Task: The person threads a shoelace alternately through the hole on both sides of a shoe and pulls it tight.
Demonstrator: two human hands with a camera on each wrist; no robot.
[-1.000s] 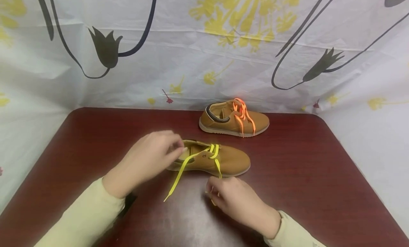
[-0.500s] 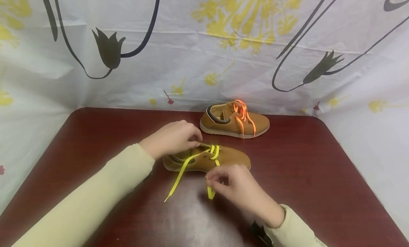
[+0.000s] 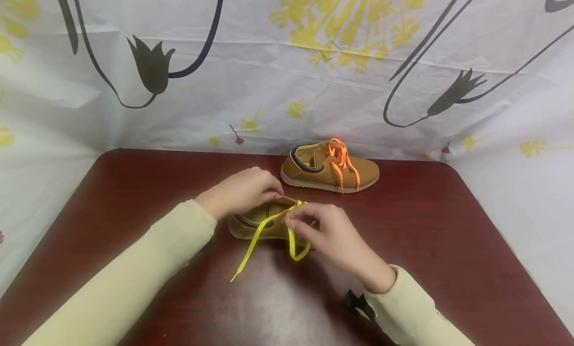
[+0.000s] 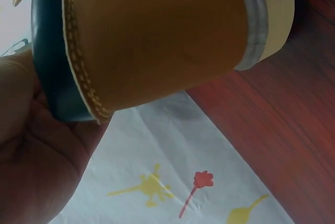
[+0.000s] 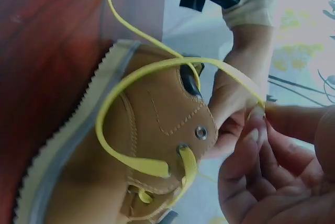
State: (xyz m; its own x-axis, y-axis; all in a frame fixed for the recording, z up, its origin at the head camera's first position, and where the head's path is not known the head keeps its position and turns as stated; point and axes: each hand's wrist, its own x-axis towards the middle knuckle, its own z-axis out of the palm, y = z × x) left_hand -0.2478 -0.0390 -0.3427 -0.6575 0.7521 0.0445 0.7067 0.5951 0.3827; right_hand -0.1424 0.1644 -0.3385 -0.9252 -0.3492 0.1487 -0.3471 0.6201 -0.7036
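A tan shoe (image 3: 251, 230) with a yellow shoelace (image 3: 293, 249) lies on the table, toe to the right. My right hand (image 3: 334, 239) pinches the lace near its tip between thumb and fingers, close above the eyelet flap. In the right wrist view the lace (image 5: 107, 109) loops from a lower eyelet up to the fingertips; the metal eyelet (image 5: 200, 132) above has no lace in it. My left hand (image 3: 244, 189) reaches over the shoe and grips its far upper edge; those fingertips are partly hidden. The left wrist view shows the shoe's heel (image 4: 157, 35) beside the left palm.
A second tan shoe (image 3: 332, 174) with tied orange laces stands at the table's back edge. The dark red table (image 3: 426, 236) is bordered by a white patterned sheet (image 3: 251, 77). The lace's other end (image 3: 242, 266) trails toward the front.
My right hand has raised the lace end from the table to the eyelet flap. My left hand has moved right from the heel opening to the shoe's far upper edge and stays there.
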